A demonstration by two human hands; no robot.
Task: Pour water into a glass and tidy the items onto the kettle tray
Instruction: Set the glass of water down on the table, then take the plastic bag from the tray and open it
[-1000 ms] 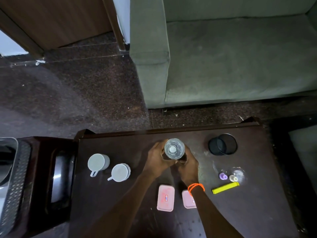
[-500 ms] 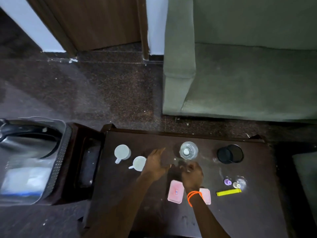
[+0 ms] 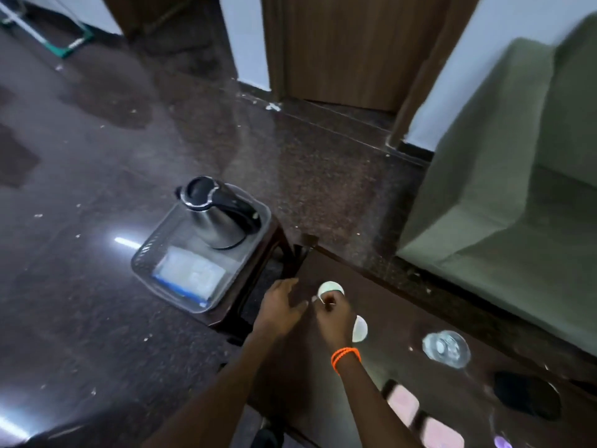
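Head view, blurred. Right hand (image 3: 332,310) curled at the near side of a white cup (image 3: 330,289) on the dark table (image 3: 420,321); whether the fingers pinch its handle, cannot tell. Second white cup (image 3: 360,328) just right of that wrist. Left hand (image 3: 281,307) spread, empty, beside the right. Kettle (image 3: 214,218) stands in the clear tray (image 3: 145,257), beyond and left of both hands. Glass (image 3: 446,348) of water well right.

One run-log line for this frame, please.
phase: tidying | right hand: on far white mug | left hand: open, empty | glass: on table | kettle tray: no mugs yet
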